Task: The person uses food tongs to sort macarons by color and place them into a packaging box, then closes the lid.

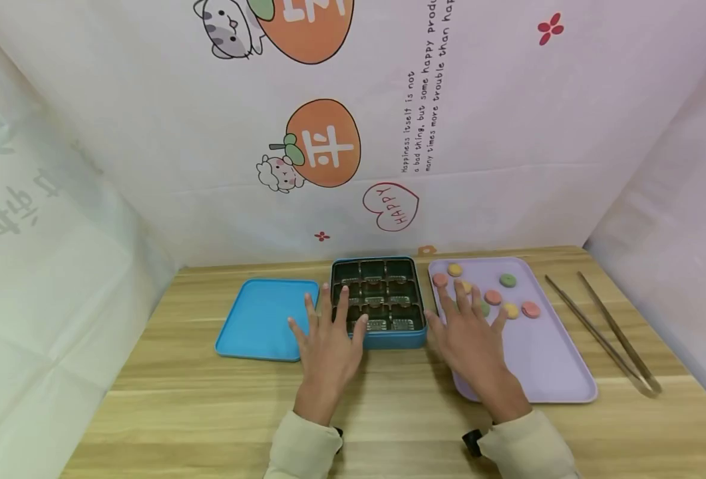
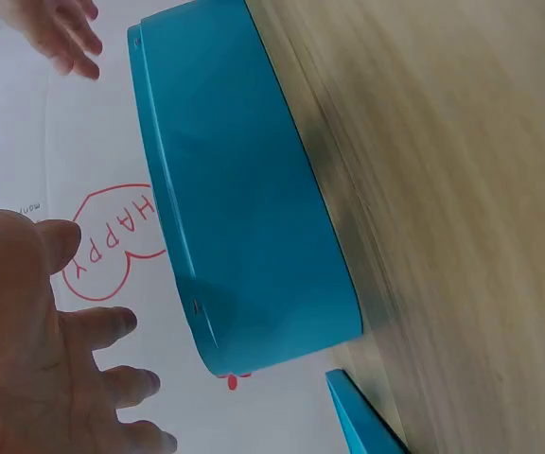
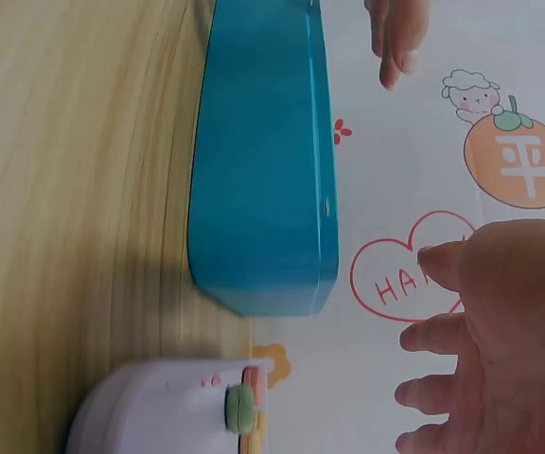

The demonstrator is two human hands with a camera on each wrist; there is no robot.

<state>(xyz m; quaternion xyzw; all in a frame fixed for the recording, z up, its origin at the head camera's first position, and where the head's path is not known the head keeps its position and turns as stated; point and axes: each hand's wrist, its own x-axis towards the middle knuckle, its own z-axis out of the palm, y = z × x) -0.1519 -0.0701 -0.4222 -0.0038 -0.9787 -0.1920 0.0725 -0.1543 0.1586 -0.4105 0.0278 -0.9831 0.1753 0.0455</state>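
Note:
My left hand (image 1: 329, 352) hovers with fingers spread, holding nothing, between the blue lid (image 1: 259, 319) and the blue tin (image 1: 396, 340). Its fingers overlap the tin's left edge in the head view. Inside the tin sits a dark plastic insert (image 1: 373, 293) divided into several compartments, with no food showing in them. With fingers apart, my right hand (image 1: 475, 346) is held over the left side of the lilac tray (image 1: 547, 362), also holding nothing. Small macarons in pink (image 1: 530, 309), green (image 1: 507, 280) and yellow (image 1: 454, 269) lie on the tray's far half; the right fingers partly hide some.
Metal tongs (image 1: 607, 332) lie to the right of the tray, their arms apart and pointing away. A printed white cloth (image 1: 478, 199) hangs behind the wooden table (image 1: 209, 412), and more white cloth (image 1: 59, 266) closes off the left side.

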